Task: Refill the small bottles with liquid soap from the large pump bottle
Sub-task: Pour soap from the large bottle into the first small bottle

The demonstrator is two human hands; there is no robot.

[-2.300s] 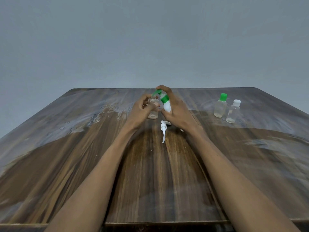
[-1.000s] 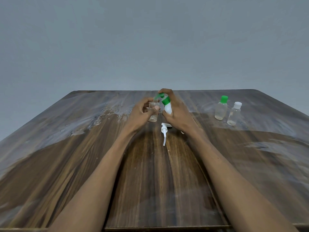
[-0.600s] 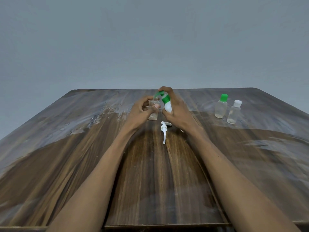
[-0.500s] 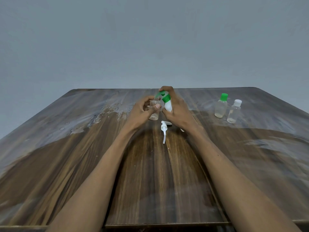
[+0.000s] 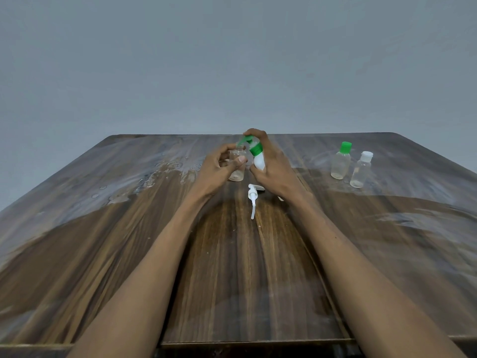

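On the table (image 5: 129, 254), my left hand (image 5: 219, 169) holds a small bottle (image 5: 237, 166) left of the tilted soap bottle (image 5: 258, 157) in my right hand (image 5: 273, 169). A pump (image 5: 253, 197) lies nearer, and two bottles (image 5: 340, 161) (image 5: 361, 170) stand far right.

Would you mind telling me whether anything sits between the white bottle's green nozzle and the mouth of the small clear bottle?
Nothing visible does. The right hand tilts the white bottle so its green nozzle reaches the open mouth of the small clear bottle, which the left hand holds. The loose pump head lies on the table, nearer the person.
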